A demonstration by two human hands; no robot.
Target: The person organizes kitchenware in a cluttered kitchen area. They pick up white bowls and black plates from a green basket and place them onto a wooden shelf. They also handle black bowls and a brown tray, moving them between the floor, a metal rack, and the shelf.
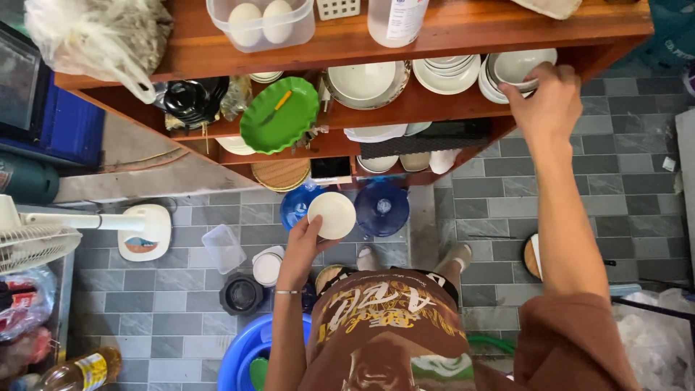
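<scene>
My left hand (298, 250) grips a small white bowl (333, 215) by its rim, held low over the tiled floor in front of the wooden shelf unit (463, 29). My right hand (546, 105) reaches up to the middle shelf and rests its fingers on the rim of a stack of white bowls (515, 66) at the shelf's right end. More white bowls and plates (443, 72) sit to the left of that stack, and a large cream bowl (362, 81) stands further left.
A green scalloped plate (279, 116) leans on the shelf. A clear tub with two eggs (260, 23) sits on top. Two blue water-jug tops (382, 208), a fan base (145, 232), a clear container (223, 247) and a blue basin (246, 355) occupy the floor.
</scene>
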